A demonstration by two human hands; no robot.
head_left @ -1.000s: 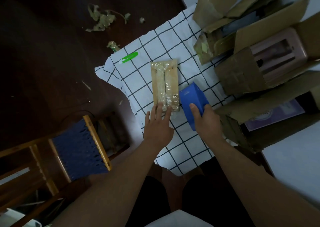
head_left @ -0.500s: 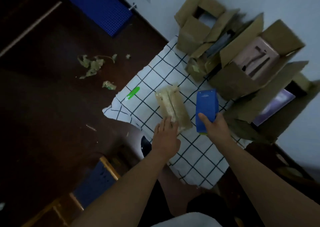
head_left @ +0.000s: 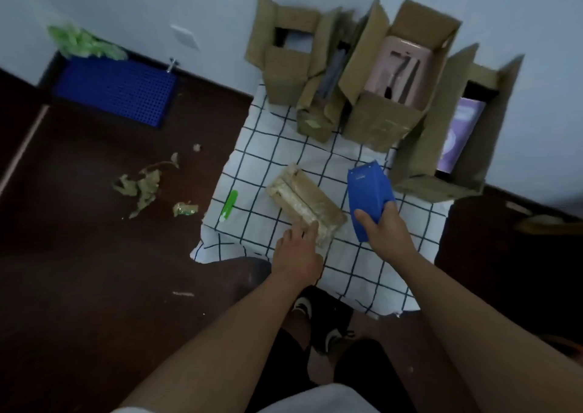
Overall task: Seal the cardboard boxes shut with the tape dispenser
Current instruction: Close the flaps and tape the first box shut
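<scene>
Blue plastic tape dispenser (head_left: 369, 198) sits gripped in a person's right hand (head_left: 385, 227), thumb curled over its near left edge and fingers wrapped round the right side, held just above a white cloth with a dark grid pattern (head_left: 265, 147). Just left of it lies a small flat cardboard box wrapped in clear tape (head_left: 305, 203), resting on the cloth. The left hand (head_left: 296, 255) reaches to the box's near end, its extended fingertips touching that end; whether they press down cannot be told. The two hands are close together, with the taped box between and ahead of them.

The cloth is spread over a dark brown floor against a pale wall. A green marker-like stick (head_left: 229, 205) lies on the cloth's left part, apart from the box. Along the wall stand several open cardboard boxes (head_left: 383, 119) with flaps raised, one holding a pink item (head_left: 398, 75), another a purple one (head_left: 461, 135). Torn scraps of tape and paper (head_left: 143, 185) litter the floor to the left, beyond them a blue perforated plastic crate (head_left: 116, 90).

The taped box's long axis runs diagonally, from far left to near right. The dispenser's long axis runs almost straight away from the person, its narrower end pointing toward the wall.
</scene>
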